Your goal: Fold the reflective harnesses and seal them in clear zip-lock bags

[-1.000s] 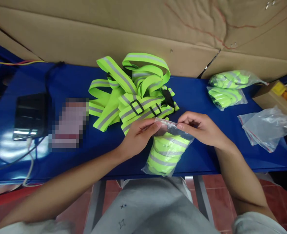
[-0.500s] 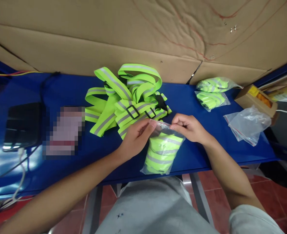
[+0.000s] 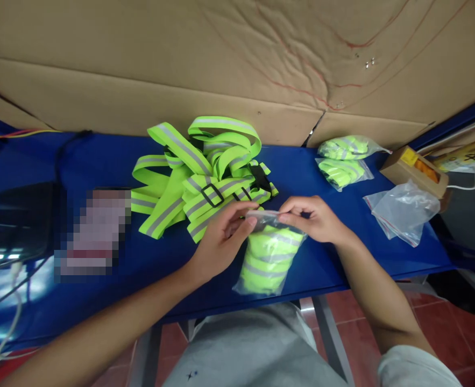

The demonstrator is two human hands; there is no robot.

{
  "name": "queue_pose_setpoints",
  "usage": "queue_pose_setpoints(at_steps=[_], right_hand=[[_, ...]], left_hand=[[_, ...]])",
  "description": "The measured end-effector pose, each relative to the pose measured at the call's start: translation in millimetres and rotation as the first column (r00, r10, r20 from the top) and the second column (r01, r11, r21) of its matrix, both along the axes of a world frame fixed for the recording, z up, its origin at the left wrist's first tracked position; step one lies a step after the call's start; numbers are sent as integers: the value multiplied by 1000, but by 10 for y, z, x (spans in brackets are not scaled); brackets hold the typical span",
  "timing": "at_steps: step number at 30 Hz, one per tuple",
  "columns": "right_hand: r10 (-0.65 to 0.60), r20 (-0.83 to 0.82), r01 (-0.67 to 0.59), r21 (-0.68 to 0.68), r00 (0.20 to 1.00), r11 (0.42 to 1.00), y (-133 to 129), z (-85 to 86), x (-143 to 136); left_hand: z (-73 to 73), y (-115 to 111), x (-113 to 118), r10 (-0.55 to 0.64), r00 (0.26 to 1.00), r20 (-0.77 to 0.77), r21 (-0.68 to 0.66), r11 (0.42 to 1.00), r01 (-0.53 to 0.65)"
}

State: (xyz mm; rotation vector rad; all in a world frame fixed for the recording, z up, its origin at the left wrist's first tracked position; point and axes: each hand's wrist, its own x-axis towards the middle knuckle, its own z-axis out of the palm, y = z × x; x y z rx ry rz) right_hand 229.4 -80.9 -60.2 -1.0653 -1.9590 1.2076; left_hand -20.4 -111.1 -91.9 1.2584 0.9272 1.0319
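A clear plastic bag [image 3: 267,260] with a folded yellow-green reflective strap inside lies at the front edge of the blue table. My right hand [image 3: 312,219] pinches its top edge near the right corner. At the top left corner is my left hand [image 3: 223,236], its thumb on the bag and its index finger stretched out behind the edge, thumb and finger apart. Just beyond my hands spreads a loose pile of yellow-green straps [image 3: 205,172] with grey stripes and black buckles.
Two filled bags [image 3: 342,161] lie at the back right, beside a small cardboard box [image 3: 412,169] and flat clear bags [image 3: 406,209]. A black device [image 3: 23,223] with cables and a blurred-out object [image 3: 96,231] are at the left. Cardboard [image 3: 140,80] stands behind.
My left fingers have opened from their pinch at the bag's top corner. My right hand has shifted slightly left along the edge. The whole view has shifted a little.
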Motion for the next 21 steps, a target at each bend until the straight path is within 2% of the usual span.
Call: queue_pose_setpoints(at_steps=[2,3,6,8,12,15,17,21], right_hand=[[-193,-55,196,51,980,979,79,35,138],[-302,-97,310,85,948,947,127,41,207],[-576,-208,609,160,790,777,294,-12,375],[-682,-229,719,183,694,671,405,-93,454],[-786,-252,824,230,565,518,577,-243,607],[-822,-296,867,280,487,412,635,-275,729],[-832,-320,880,313,453,358,652,-260,798],[-831,-359,882,373,425,289,695,-199,920]], left_hand=[[22,-4,-1,11,998,67,-13,1000,-10],[39,-7,-9,15,997,75,0,1000,-15],[95,-26,-37,22,999,27,71,997,-24],[125,-49,-44,2,1000,-3,97,995,-1],[148,-84,-31,-41,997,-67,116,992,49],[146,-84,-27,-70,988,-140,129,988,89],[141,-79,-30,-79,980,-182,151,983,108],[126,-62,-35,-86,967,-240,197,971,135]])
